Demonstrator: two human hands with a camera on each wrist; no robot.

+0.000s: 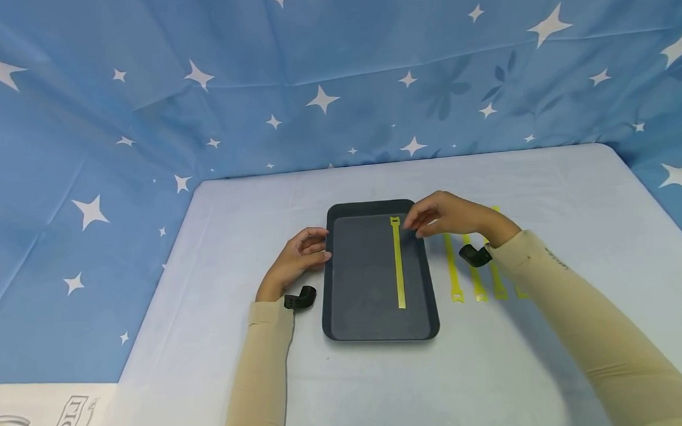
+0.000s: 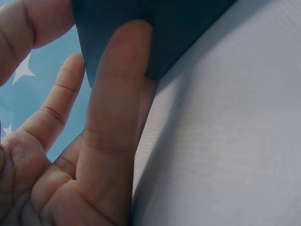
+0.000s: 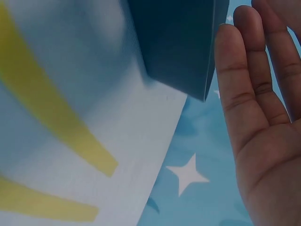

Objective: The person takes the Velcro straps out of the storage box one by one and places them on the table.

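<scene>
A dark grey rectangular tray (image 1: 358,282) stands on the white-covered table. Inside it, toward the right side, lies one yellow cable strap (image 1: 399,267), lengthwise, its slotted head at the far end. My left hand (image 1: 297,256) rests its fingertips against the tray's left wall; in the left wrist view a straight finger (image 2: 117,89) lies along that dark wall. Over the tray's far right rim hovers my right hand (image 1: 441,215), fingers loosely bent beside the strap's head and holding nothing. The right wrist view shows its fingers (image 3: 235,75) extended near the tray wall (image 3: 176,42).
Several more yellow straps (image 1: 453,268) lie side by side on the table right of the tray, partly hidden under the right forearm. A blue star-patterned cloth (image 1: 336,99) hangs behind the table. Printed fabric (image 1: 41,420) shows at the lower left.
</scene>
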